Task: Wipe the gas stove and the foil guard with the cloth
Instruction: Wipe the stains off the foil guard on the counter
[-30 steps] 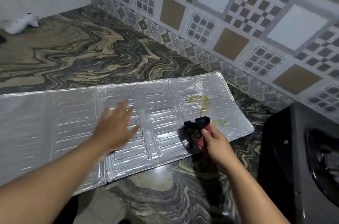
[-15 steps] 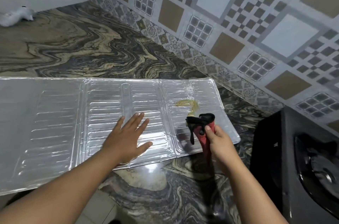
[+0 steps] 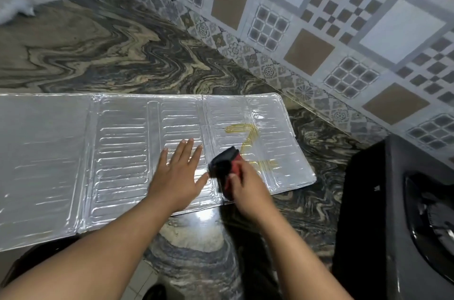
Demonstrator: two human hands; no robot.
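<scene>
A: Grease, a yellowish smear (image 3: 248, 142), sits just past the right hand (image 3: 248, 189), which is clamped on the bunched red-and-black cloth (image 3: 227, 168). How to clear it?

B: Left hand (image 3: 179, 176), fingers spread, presses the ribbed silver foil guard (image 3: 118, 152) flat beside it. I'd use short strokes along the ribs. The black gas stove (image 3: 405, 213), right of both hands, is job 2.

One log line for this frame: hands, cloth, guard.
left hand flat on foil guard | right hand gripping cloth | yellow smear unwiped | stove untouched
</scene>
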